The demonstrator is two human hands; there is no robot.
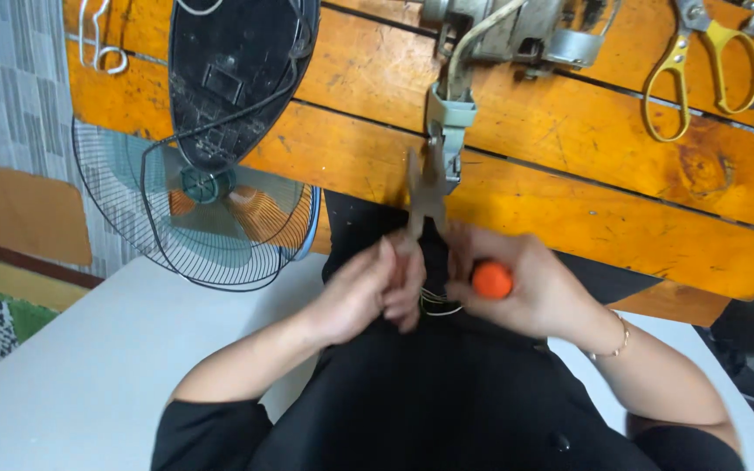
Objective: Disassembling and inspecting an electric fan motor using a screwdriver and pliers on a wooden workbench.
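Both hands close together over the lap, just below the orange wooden bench (569,148) edge. Right hand (517,283) curled around pliers (428,196) with an orange handle end (491,280), metal jaws pointing up toward the bench. Left hand (368,288) pinching thin wires (436,303) between the two hands, fingers bent. Grey plug and cable (451,113) lying on bench right above the pliers. Yellow-handled scissors (700,70) far right on bench. Fan with wire guard (207,218) at left, dark base on bench.
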